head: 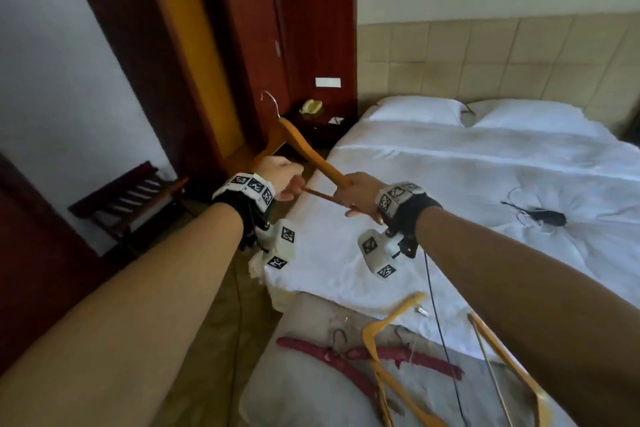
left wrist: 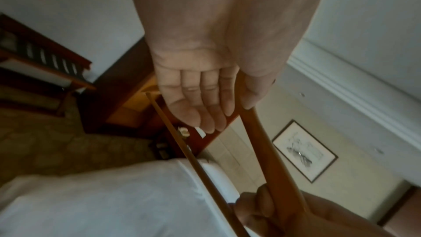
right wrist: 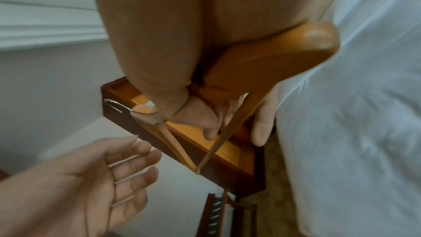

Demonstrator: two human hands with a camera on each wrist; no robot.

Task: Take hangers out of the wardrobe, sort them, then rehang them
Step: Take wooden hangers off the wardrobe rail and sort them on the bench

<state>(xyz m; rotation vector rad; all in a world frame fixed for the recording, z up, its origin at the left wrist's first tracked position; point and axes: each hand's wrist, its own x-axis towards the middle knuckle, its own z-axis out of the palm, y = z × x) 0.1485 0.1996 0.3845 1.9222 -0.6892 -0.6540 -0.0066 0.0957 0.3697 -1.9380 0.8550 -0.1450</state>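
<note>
A wooden hanger (head: 304, 149) with a metal hook (head: 271, 101) is held up in the air between the bed's near corner and the open wardrobe (head: 194, 55), hook pointing up toward the wardrobe. The right hand (head: 358, 192) grips its right end, fingers curled round the shoulder arm and the thin lower bar where they meet. The left hand (head: 280, 175) is at the other end; the wrist views show its fingers (left wrist: 205, 104) nearly straight with the thumb lying along the wooden arm, so it steadies the hanger more than it clasps it.

Several more hangers lie on the bed (head: 450, 156): a pale wooden one (head: 388, 340) across a red padded one (head: 363, 357) on the grey runner (head: 294, 392) at the foot, and another wooden one (head: 509, 364) partly under the right forearm. A dark cabled device (head: 543, 217) rests further up the sheet; a luggage rack (head: 131, 198) stands by the wall.

By my reading the sorting is under way, and this hanger is either being checked or readied for rehanging. Next it needs turning so the hook faces the rail, one hand shifting to the neck, then lifting it into the wardrobe; the rail itself is not visible
</note>
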